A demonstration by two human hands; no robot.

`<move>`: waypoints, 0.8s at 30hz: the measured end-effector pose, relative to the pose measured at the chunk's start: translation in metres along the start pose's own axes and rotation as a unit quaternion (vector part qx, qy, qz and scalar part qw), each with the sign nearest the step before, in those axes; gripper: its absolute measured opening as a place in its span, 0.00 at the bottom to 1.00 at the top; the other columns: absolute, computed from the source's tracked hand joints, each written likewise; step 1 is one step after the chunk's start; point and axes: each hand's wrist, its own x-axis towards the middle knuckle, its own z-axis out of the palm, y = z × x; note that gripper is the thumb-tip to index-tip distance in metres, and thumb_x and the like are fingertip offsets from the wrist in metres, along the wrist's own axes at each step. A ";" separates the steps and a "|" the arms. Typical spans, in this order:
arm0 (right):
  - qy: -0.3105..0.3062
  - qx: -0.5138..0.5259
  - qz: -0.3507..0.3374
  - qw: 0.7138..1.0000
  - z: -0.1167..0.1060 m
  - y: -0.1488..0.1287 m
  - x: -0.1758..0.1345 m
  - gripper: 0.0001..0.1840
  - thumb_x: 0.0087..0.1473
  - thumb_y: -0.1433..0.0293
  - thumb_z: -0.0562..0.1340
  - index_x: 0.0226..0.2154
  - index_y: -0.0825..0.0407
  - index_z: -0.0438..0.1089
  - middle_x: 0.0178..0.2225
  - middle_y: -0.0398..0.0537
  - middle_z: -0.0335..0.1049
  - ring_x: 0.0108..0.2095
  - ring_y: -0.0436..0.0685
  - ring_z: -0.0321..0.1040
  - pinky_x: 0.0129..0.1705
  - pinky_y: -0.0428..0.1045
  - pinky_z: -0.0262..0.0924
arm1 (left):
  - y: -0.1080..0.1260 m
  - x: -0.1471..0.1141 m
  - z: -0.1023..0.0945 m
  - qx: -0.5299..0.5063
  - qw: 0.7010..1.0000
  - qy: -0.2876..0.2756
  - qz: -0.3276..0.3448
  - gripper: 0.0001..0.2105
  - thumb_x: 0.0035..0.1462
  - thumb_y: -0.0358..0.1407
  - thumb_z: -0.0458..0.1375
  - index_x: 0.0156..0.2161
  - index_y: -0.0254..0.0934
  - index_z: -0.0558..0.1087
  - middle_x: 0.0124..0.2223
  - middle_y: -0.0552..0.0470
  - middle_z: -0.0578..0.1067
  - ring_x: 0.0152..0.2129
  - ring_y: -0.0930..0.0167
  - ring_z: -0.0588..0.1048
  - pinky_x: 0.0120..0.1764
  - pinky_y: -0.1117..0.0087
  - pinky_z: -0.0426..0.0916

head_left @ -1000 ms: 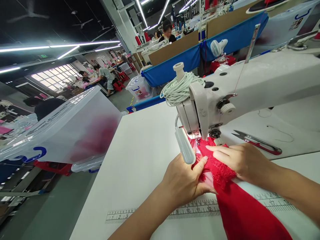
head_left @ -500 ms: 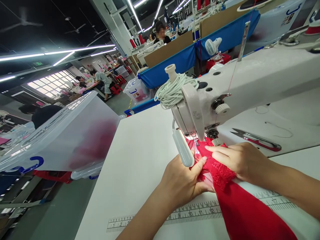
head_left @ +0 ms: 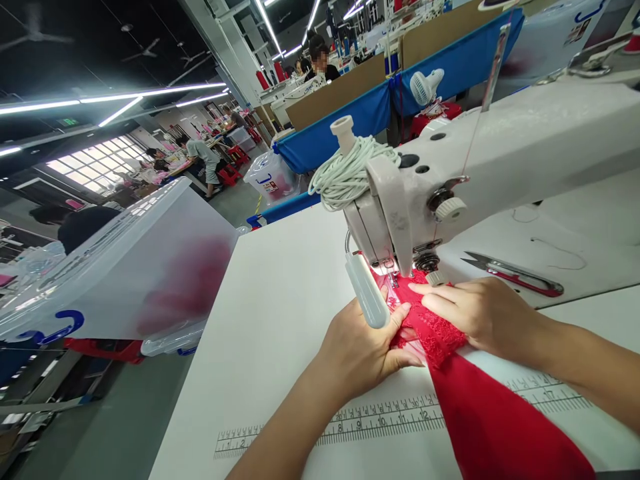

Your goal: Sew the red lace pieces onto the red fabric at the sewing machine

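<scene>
“Two hands are on the red cloth (head_left: 500, 420). Where do we see it?”

“It lies on the white table (head_left: 240, 347), with its far end by the little metal foot (head_left: 393, 281) of the sewing machine (head_left: 525, 147). Close to us it is smooth and gets wide like a tail. By the hands we see a bumpy strip of lace (head_left: 443, 337).”

“What are the fingers doing?”

“The left hand (head_left: 357, 347) has two tips a bit apart, with thin pink cloth (head_left: 415, 349) between them. Its other fingers go behind the smooth, round-ended lamp (head_left: 367, 293), so we cannot tell if it pinches. The right hand (head_left: 493, 313) keeps its fingers narrow, with the pointing finger laid on the cloth near the foot. Its thumb is hidden, so we cannot tell if it grips.”

“How much room do we see?”

“On the left, a wide stretch of hard table goes out to a straight, slanting edge. A cloudy plastic box (head_left: 165, 260) stands past it. By the fingertips it is tight: the lamp hangs just beside the left hand. Pointy scissors (head_left: 525, 278) lie just past the right hand, near a thin, curly thread (head_left: 560, 253). Black ruler lines (head_left: 380, 423) cross the table, and the cloth covers some.”
</scene>
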 end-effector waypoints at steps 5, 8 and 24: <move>-0.011 -0.001 0.002 1.000 0.001 0.001 -0.001 0.12 0.48 0.84 0.51 0.27 0.52 0.63 0.34 0.47 0.78 0.19 0.50 0.63 0.19 0.48 0.48 | -0.001 0.002 -0.001 -0.003 1.000 0.004 -0.004 0.39 0.64 0.59 0.29 0.53 0.36 0.74 0.48 0.40 0.77 0.39 0.63 0.75 0.41 0.62 0.74; -0.021 0.005 0.007 1.000 0.001 0.002 -0.002 0.13 0.49 0.84 0.51 0.28 0.52 0.64 0.34 0.47 0.77 0.19 0.50 0.62 0.19 0.48 0.46 | -0.001 0.004 -0.002 0.002 1.000 0.007 -0.005 0.40 0.64 0.59 0.28 0.51 0.36 0.75 0.47 0.40 0.77 0.39 0.63 0.75 0.40 0.62 0.74; 0.000 0.031 0.004 1.000 0.002 0.002 -0.003 0.17 0.53 0.85 0.48 0.30 0.52 0.65 0.27 0.43 0.69 0.21 0.50 0.57 0.22 0.47 0.45 | 0.011 -0.004 0.005 0.073 0.997 0.006 -0.001 0.36 0.65 0.59 0.38 0.57 0.31 0.70 0.56 0.36 0.73 0.46 0.58 0.74 0.41 0.60 0.71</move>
